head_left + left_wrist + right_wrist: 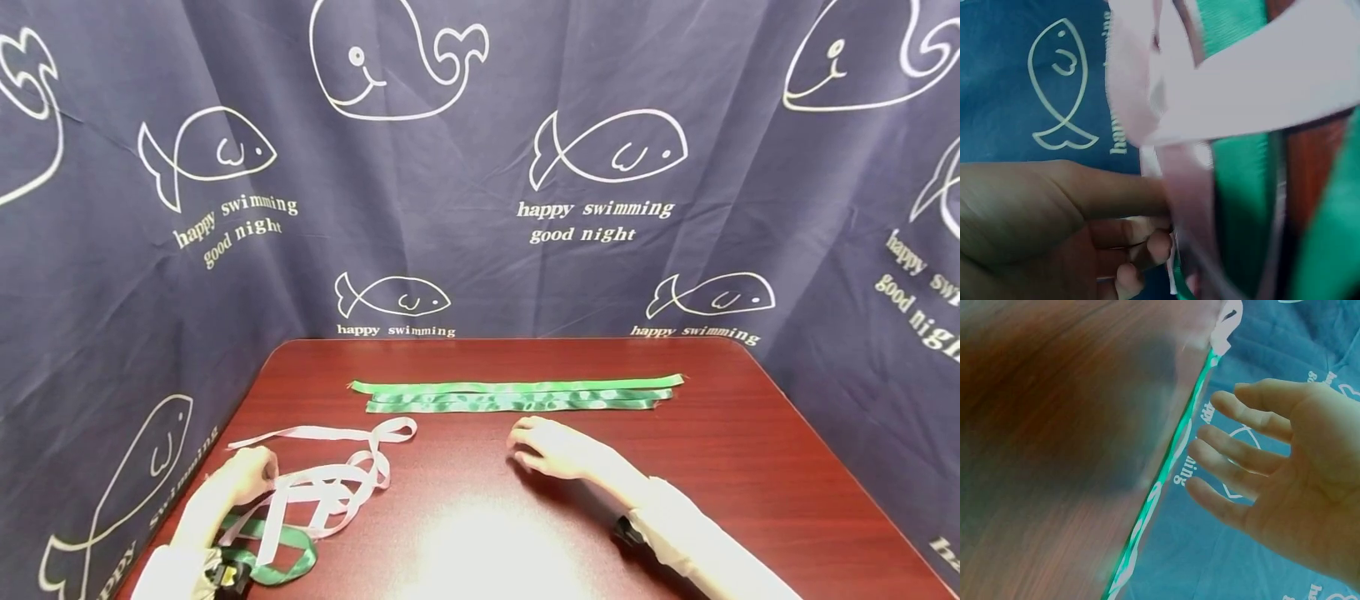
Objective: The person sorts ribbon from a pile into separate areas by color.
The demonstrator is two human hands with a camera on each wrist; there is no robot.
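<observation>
Pale pink satin ribbon point(1260, 94) in loose, overlapping loops at the left of the bench point(750, 475), with one end stretched out toward the left edge and a rounded loop at the right of the heap. At the heap's left side, the left hand point(242, 477): fingers curled in and drawn narrow against the thumb, pinching the pink ribbon, with the thumb tip partly hidden behind a strand in the left wrist view. Under and just beside the heap's near part, a darker green ribbon point(288, 575) in a bent loop, close to the left wrist.

Farther back, across the middle of the bench, bright green ribbon point(600, 383) laid out nearly straight, longest of a row of three. Just in front of it, two dark green satin ribbons point(465, 406), roughly parallel and close together.

Near this row, on its front side and apart from it, the right hand point(558, 450): fingers spread loosely, gently bent, holding nothing. Cannot tell from the head view whether touching the bench.

Black device point(632, 532) on the right wrist, below a pale sleeve point(697, 546). Bright glare at the front centre of the reddish-brown wood-grain top. Behind and to both sides, dark blue curtain point(480, 192) printed with white whales, fish and "happy swimming good night".
</observation>
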